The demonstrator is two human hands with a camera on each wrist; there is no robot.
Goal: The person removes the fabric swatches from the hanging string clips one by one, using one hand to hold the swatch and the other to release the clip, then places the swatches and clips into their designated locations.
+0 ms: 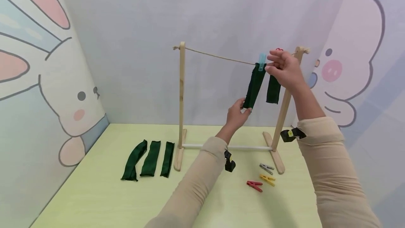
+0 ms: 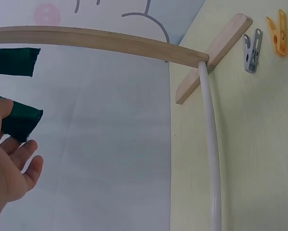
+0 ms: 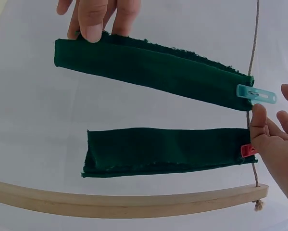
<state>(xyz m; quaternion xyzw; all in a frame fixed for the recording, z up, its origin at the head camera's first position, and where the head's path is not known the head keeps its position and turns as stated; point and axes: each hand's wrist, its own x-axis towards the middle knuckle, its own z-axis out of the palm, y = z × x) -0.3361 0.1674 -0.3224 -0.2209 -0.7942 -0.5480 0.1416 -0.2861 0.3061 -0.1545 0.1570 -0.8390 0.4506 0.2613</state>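
From a cord [image 1: 218,57] hangs a folded dark green cloth strip [image 1: 255,85], clipped at its top by a light blue clothespin [image 3: 256,94]. My left hand [image 1: 237,115] pinches the strip's lower end between thumb and fingers, drawing it slightly to the left. Beside the blue clothespin is my right hand [image 1: 286,69], thumb and fingers apart, fingertips right at the strip's top corner. A second green strip [image 3: 168,149] hangs to the right under a red clothespin [image 3: 248,150], partly hidden behind the right hand in the head view.
The cord spans two wooden posts [image 1: 181,90] joined low by a white bar [image 1: 246,147]. Three green strips [image 1: 151,159] lie left of the stand. Grey [image 1: 267,168], yellow [image 1: 267,179] and red [image 1: 254,185] clothespins lie on the table near the right foot [image 1: 278,161].
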